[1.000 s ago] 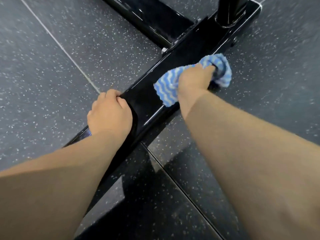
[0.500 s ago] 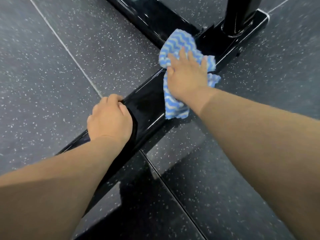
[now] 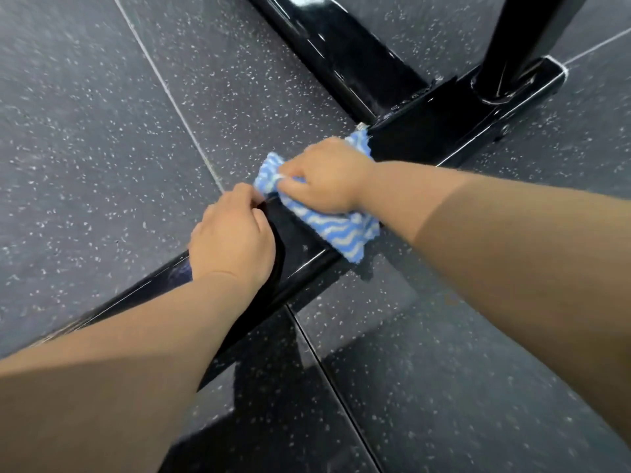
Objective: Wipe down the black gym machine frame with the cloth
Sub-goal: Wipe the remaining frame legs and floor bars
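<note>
A glossy black gym machine frame (image 3: 430, 131) lies on the floor as a low bar running from lower left to upper right. My left hand (image 3: 232, 237) grips this bar, fingers curled over its far edge. Just beyond it, my right hand (image 3: 327, 175) holds a blue-and-white wavy-striped cloth (image 3: 345, 233) against the top of the bar, fingers curled into the cloth. The cloth hangs over the bar's near edge, and its far end shows past my knuckles. The two hands almost touch.
A second black bar (image 3: 334, 46) meets the frame at a bolted joint, and an upright black post (image 3: 522, 32) rises from the frame's far end. Dark speckled rubber floor tiles (image 3: 102, 148) with pale seams lie all around.
My right hand has slid the cloth down the bar from the joint near the post toward my left hand. The left hand has kept its grip in place.
</note>
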### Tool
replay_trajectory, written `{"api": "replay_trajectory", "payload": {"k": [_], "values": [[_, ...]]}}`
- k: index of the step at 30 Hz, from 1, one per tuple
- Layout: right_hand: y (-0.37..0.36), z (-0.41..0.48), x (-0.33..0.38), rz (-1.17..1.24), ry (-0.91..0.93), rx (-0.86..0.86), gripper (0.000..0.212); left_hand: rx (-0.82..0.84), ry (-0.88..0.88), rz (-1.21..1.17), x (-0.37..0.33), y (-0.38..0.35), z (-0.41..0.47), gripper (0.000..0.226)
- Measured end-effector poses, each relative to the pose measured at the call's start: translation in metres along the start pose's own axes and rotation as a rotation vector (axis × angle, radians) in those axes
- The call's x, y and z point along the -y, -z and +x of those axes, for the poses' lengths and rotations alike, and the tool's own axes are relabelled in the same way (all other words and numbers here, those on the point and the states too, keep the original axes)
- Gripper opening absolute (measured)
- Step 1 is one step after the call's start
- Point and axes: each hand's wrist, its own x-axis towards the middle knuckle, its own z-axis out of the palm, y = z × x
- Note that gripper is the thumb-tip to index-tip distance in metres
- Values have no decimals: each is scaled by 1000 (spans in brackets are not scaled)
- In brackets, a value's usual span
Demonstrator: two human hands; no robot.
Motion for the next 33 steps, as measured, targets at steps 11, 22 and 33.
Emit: {"api": "replay_trajectory", "payload": {"k": [11, 22, 33], "values": [[-3, 9, 18, 80, 63, 10, 30, -12, 6, 8, -3, -2, 2, 28], [-25, -12, 36, 160, 121, -117, 33, -19, 20, 26, -1, 0, 2, 20], [-39, -28, -3, 197, -449, -258, 56, -9, -77, 190, -6, -1, 2, 25]]}}
